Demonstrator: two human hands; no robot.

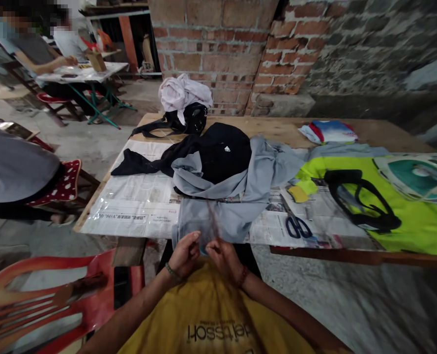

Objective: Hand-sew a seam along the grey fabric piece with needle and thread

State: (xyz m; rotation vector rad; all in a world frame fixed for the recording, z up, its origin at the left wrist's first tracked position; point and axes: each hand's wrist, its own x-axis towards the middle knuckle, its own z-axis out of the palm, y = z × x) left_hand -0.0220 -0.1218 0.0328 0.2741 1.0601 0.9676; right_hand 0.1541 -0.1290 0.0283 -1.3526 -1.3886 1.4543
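My left hand and my right hand are close together at the table's near edge, fingers pinched on the hem of a grey garment that hangs over the edge. A thin dark thread runs up from between my fingers; whether a needle is there I cannot tell. The grey garment spreads across newspaper on the wooden table. A black sports top lies on it. Blue-handled scissors rest to the right of my hands.
A yellow-green shirt with a black strap lies at the right. A black bag with white cloth sits at the far edge, with a folded shirt. A red plastic chair stands at my left. People sit at the left and back left.
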